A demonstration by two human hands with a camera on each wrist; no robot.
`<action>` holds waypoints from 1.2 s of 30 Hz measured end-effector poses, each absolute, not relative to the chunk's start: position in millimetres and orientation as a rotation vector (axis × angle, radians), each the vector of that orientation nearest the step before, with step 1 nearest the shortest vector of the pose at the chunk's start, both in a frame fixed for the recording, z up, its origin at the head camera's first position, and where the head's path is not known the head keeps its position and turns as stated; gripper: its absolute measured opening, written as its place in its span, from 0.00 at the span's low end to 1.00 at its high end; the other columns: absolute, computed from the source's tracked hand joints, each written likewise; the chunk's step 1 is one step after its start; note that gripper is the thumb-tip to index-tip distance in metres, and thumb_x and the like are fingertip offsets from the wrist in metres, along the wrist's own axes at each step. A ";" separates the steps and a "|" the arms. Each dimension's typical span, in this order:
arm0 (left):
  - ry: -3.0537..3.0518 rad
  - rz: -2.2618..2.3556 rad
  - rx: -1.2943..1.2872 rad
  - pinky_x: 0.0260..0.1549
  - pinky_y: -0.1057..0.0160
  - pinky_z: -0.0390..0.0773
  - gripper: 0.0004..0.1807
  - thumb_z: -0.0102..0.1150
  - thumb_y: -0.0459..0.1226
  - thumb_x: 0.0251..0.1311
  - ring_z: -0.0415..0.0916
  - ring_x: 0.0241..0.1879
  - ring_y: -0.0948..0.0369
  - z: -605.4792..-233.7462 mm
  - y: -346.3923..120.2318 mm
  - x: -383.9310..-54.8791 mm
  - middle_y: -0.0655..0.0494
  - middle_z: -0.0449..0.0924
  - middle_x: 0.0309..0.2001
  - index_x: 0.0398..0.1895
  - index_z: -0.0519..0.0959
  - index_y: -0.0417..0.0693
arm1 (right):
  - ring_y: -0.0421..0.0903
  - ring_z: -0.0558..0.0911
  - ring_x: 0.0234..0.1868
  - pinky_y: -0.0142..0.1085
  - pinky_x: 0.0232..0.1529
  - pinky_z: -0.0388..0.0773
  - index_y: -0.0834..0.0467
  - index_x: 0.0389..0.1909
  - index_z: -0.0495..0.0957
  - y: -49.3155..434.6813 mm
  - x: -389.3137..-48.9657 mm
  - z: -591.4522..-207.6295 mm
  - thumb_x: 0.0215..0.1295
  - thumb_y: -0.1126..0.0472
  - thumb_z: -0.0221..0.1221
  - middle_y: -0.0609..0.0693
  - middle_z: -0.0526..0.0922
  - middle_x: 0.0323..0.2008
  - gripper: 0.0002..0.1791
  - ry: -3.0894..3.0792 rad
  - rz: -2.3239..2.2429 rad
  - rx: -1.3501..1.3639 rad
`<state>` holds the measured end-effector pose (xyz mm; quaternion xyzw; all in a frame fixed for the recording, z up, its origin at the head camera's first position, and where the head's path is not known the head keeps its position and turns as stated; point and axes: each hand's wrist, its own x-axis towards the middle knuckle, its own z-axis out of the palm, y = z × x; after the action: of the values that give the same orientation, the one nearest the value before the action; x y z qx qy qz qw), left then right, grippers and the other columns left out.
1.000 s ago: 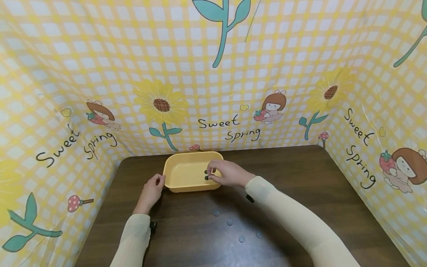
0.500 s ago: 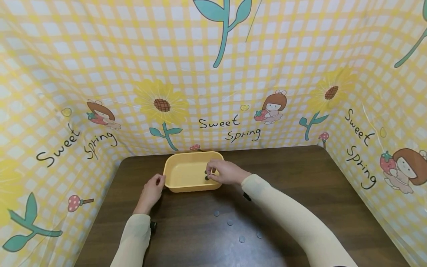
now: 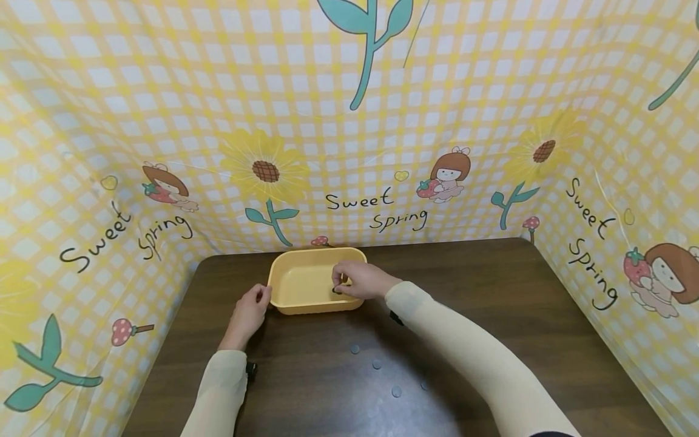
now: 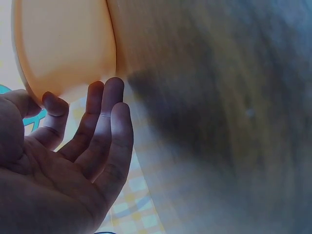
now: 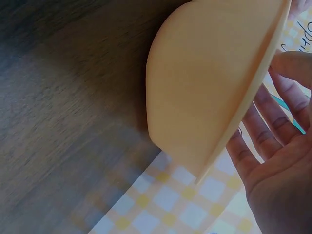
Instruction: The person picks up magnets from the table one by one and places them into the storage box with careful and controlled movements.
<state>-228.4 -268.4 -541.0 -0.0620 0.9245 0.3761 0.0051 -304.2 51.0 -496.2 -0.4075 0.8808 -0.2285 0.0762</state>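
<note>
A pale yellow plastic basin (image 3: 297,282) stands near the table's far edge. At its left end my left hand (image 3: 250,312) pinches the rim between thumb and index finger; the other fingers (image 4: 122,126) lie loosely bent beside the outer wall in the left wrist view. My right hand (image 3: 363,279) reaches over the right end of the basin, thumb and index finger bent together inside it. A small dark disc (image 3: 337,292) shows at those fingertips, partly covered. In the right wrist view the basin's wall hides the fingertips.
Several small grey discs, including one disc (image 3: 395,391) near the front, lie on the dark wooden table (image 3: 306,382). Yellow checked cloth (image 3: 349,170) hangs behind the table and along both sides.
My right hand has moved slightly left over the basin, and one of two dark spots at its fingertips is now covered. The left hand and basin stay in place.
</note>
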 end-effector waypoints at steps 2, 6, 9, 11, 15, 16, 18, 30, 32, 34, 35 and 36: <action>2.899 1.175 -0.193 0.36 0.54 0.70 0.23 0.40 0.55 0.86 0.74 0.35 0.52 -540.9 -268.4 -228.7 0.48 0.80 0.39 0.48 0.77 0.48 | 0.46 0.83 0.52 0.38 0.54 0.79 0.49 0.38 0.77 48.1 -305.3 -495.7 0.78 0.56 0.65 0.50 0.84 0.47 0.08 2.633 -0.683 -1.219; 2.900 1.172 -0.195 0.37 0.54 0.70 0.23 0.41 0.54 0.86 0.75 0.35 0.52 -540.7 -268.0 -229.0 0.48 0.80 0.39 0.48 0.77 0.47 | 0.45 0.84 0.52 0.38 0.55 0.79 0.50 0.37 0.77 43.8 -308.7 -496.2 0.77 0.57 0.66 0.49 0.84 0.46 0.08 2.617 -0.693 -1.209; 2.901 1.172 -0.197 0.37 0.54 0.71 0.22 0.41 0.54 0.86 0.75 0.36 0.52 -541.0 -268.1 -229.3 0.48 0.81 0.39 0.47 0.78 0.48 | 0.45 0.84 0.51 0.37 0.54 0.79 0.51 0.36 0.78 40.9 -312.0 -496.7 0.76 0.59 0.67 0.46 0.83 0.44 0.08 2.602 -0.713 -1.218; 2.901 1.170 -0.195 0.37 0.54 0.71 0.22 0.41 0.54 0.86 0.75 0.36 0.52 -541.5 -268.4 -229.6 0.48 0.81 0.39 0.48 0.78 0.48 | 0.45 0.84 0.49 0.37 0.54 0.79 0.53 0.36 0.78 39.2 -313.9 -497.4 0.76 0.60 0.67 0.46 0.82 0.42 0.08 2.593 -0.725 -1.226; 2.892 1.169 -0.197 0.37 0.54 0.71 0.23 0.41 0.55 0.86 0.75 0.35 0.52 -542.0 -268.8 -229.5 0.48 0.80 0.39 0.48 0.77 0.48 | 0.42 0.82 0.45 0.35 0.51 0.79 0.52 0.35 0.78 35.7 -319.2 -501.9 0.75 0.61 0.67 0.44 0.81 0.40 0.09 2.587 -0.722 -1.234; 2.890 1.170 -0.196 0.37 0.54 0.71 0.23 0.41 0.55 0.86 0.75 0.35 0.52 -541.8 -268.8 -229.3 0.48 0.80 0.39 0.48 0.77 0.48 | 0.41 0.82 0.44 0.34 0.49 0.79 0.52 0.34 0.78 34.8 -321.0 -503.4 0.75 0.61 0.67 0.43 0.81 0.39 0.09 2.587 -0.722 -1.235; 2.890 1.171 -0.199 0.37 0.54 0.71 0.23 0.41 0.55 0.86 0.75 0.36 0.52 -541.7 -268.9 -229.2 0.48 0.81 0.39 0.48 0.77 0.48 | 0.39 0.81 0.41 0.33 0.46 0.78 0.51 0.33 0.78 32.9 -324.4 -506.3 0.75 0.61 0.67 0.42 0.81 0.38 0.09 2.589 -0.719 -1.231; 2.888 1.193 -0.197 0.38 0.54 0.70 0.23 0.42 0.55 0.86 0.74 0.35 0.52 -543.4 -269.2 -230.4 0.47 0.80 0.39 0.46 0.77 0.47 | 0.39 0.76 0.35 0.33 0.42 0.75 0.51 0.32 0.78 20.5 -331.3 -516.9 0.74 0.63 0.66 0.43 0.82 0.37 0.09 2.623 -0.601 -1.257; 2.887 1.201 -0.193 0.37 0.54 0.70 0.23 0.42 0.55 0.86 0.74 0.35 0.52 -543.5 -269.6 -230.3 0.47 0.80 0.39 0.47 0.78 0.47 | 0.41 0.75 0.36 0.35 0.43 0.74 0.51 0.32 0.78 18.7 -330.4 -517.7 0.74 0.63 0.66 0.45 0.81 0.38 0.09 2.638 -0.569 -1.270; 2.890 1.205 -0.189 0.37 0.54 0.70 0.23 0.42 0.54 0.86 0.74 0.35 0.52 -543.6 -270.0 -230.1 0.48 0.80 0.39 0.47 0.78 0.47 | 0.41 0.75 0.37 0.35 0.44 0.73 0.51 0.32 0.78 17.4 -329.8 -518.5 0.74 0.61 0.67 0.46 0.80 0.38 0.09 2.656 -0.530 -1.272; 2.892 1.206 -0.188 0.37 0.54 0.70 0.23 0.42 0.54 0.86 0.74 0.35 0.53 -543.7 -270.1 -230.1 0.48 0.80 0.38 0.47 0.78 0.47 | 0.41 0.74 0.37 0.35 0.44 0.73 0.50 0.32 0.78 16.9 -329.7 -519.0 0.74 0.61 0.67 0.46 0.79 0.38 0.09 2.664 -0.511 -1.268; 2.893 1.209 -0.187 0.37 0.54 0.70 0.23 0.42 0.54 0.86 0.74 0.35 0.53 -543.7 -270.2 -230.0 0.48 0.80 0.38 0.47 0.78 0.47 | 0.41 0.74 0.37 0.35 0.44 0.73 0.50 0.33 0.78 16.5 -329.8 -519.6 0.74 0.60 0.67 0.45 0.78 0.38 0.09 2.670 -0.493 -1.263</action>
<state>-230.0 -270.2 -543.7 -0.0594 0.9211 0.3848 0.0001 -329.8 16.5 -519.6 -0.4205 0.8893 -0.1643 0.0734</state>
